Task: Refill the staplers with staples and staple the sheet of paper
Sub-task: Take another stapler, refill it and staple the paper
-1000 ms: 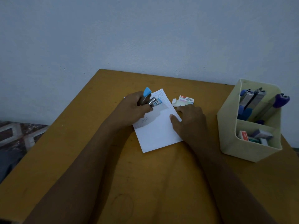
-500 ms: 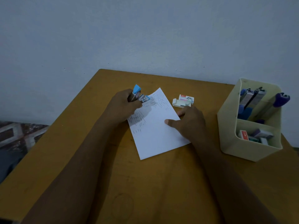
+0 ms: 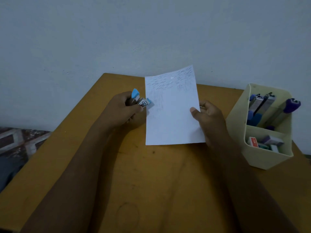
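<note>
The right hand (image 3: 208, 118) pinches the sheet of paper (image 3: 171, 111) by its right edge, thumb in front, holding it tilted up off the table (image 3: 151, 174) (likely to offer an edge). The left hand (image 3: 123, 110) grips the small blue stapler (image 3: 140, 100), its mouth just beside the sheet's left edge, seemingly ready to bite. Half a second earlier the sheet lay flat under the right hand.

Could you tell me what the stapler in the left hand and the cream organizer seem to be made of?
Stapler: shiny metal body, judging by its silvery glint, with matte light-blue caps, probably plastic. Organizer: likely moulded plastic, given smooth, thin cream walls and rounded corners.
</note>
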The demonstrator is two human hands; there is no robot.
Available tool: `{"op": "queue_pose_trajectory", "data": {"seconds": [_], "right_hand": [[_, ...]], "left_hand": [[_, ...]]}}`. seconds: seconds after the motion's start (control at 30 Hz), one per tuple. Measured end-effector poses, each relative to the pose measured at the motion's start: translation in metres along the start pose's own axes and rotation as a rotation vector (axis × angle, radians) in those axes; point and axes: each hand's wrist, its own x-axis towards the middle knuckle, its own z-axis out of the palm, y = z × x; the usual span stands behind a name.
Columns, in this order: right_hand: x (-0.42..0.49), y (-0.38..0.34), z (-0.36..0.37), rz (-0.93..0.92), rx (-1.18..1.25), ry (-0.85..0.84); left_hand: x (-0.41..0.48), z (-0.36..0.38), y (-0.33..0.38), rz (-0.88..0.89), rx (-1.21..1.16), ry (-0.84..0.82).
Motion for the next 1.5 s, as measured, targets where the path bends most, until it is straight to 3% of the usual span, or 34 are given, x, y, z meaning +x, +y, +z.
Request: {"op": "queue_pose_trajectory", "data": {"seconds": [0.3, 0.67, 1.13, 1.5], "right_hand": [[0.003, 0.004, -0.009, 0.009, 0.064, 0.034], [0.002, 0.004, -0.009, 0.026, 0.114, -0.056], [0.002, 0.006, -0.011, 0.037, 0.182, -0.114], [0.001, 0.007, -0.012, 0.043, 0.232, -0.179]], "left_hand": [[0.002, -0.005, -0.012, 0.05, 0.164, -0.097], [-0.004, -0.007, -0.006, 0.02, -0.044, -0.255], [-0.002, -0.004, -0.007, -0.02, -0.053, -0.228], [-0.008, -0.002, 0.0, 0.014, -0.203, -0.324]]}}
